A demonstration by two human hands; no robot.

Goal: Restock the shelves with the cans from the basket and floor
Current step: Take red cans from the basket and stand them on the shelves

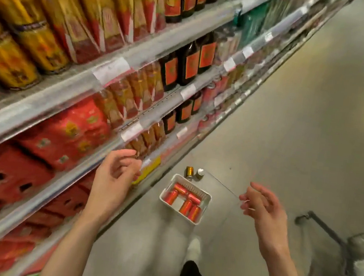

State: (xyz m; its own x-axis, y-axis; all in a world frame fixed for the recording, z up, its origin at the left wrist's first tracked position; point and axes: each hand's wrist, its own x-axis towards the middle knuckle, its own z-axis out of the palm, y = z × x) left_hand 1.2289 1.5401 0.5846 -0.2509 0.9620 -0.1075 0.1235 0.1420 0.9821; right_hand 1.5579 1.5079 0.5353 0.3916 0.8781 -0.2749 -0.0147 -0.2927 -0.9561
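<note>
Both hands, left hand (113,175) and right hand (261,206), hang with fingers loosely curled, grasping nothing. The white plastic basket (206,195) of red cans (185,206) sits on the floor below and between the fingers, cans lying flat. A gold can (189,172) stands just beyond; neither hand looks clearly nearer.

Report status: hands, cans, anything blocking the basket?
Left hand and right hand both empty, fingers loosely curled. Five red cans lying in white basket on floor; gold can standing beyond it. Nothing blocking the basket.
</note>
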